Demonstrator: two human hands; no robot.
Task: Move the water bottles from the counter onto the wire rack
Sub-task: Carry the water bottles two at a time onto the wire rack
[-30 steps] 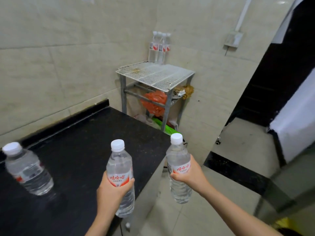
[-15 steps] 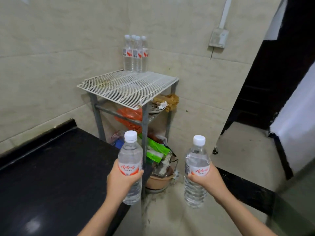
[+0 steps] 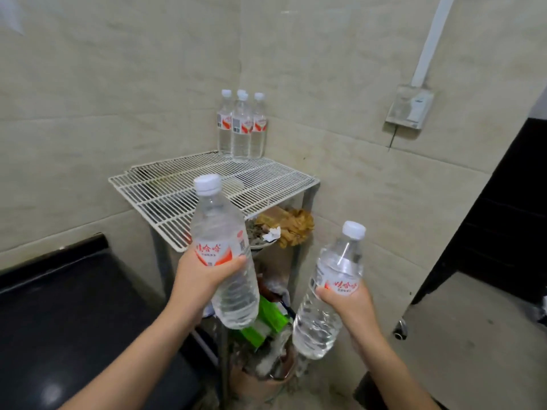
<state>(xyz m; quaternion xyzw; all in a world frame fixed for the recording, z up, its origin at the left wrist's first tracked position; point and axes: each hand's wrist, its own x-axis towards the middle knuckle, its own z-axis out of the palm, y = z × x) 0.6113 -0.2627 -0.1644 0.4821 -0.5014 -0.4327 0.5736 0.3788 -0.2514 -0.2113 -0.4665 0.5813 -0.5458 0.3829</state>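
My left hand (image 3: 198, 279) grips a clear water bottle (image 3: 220, 232) with a white cap and red label, held upright in front of the near edge of the white wire rack (image 3: 165, 187). My right hand (image 3: 350, 303) holds a second water bottle (image 3: 331, 291), tilted slightly right, lower and to the right of the rack. Several bottles (image 3: 241, 128) stand bunched at the rack's far corner against the tiled wall. The black counter (image 3: 68, 315) lies at lower left, with no bottle in view on it.
Under the rack's top sit a dish with scraps (image 3: 266, 232), brown rags (image 3: 296, 224), green packets (image 3: 268, 318) and a clay pot (image 3: 260, 383). A wall socket box (image 3: 410, 106) hangs at right. A dark doorway (image 3: 503, 208) opens further right.
The view has swung right and closed in on the wire rack. Both hands have carried their bottles away from the counter toward it; the left bottle has risen in front of the rack's edge.
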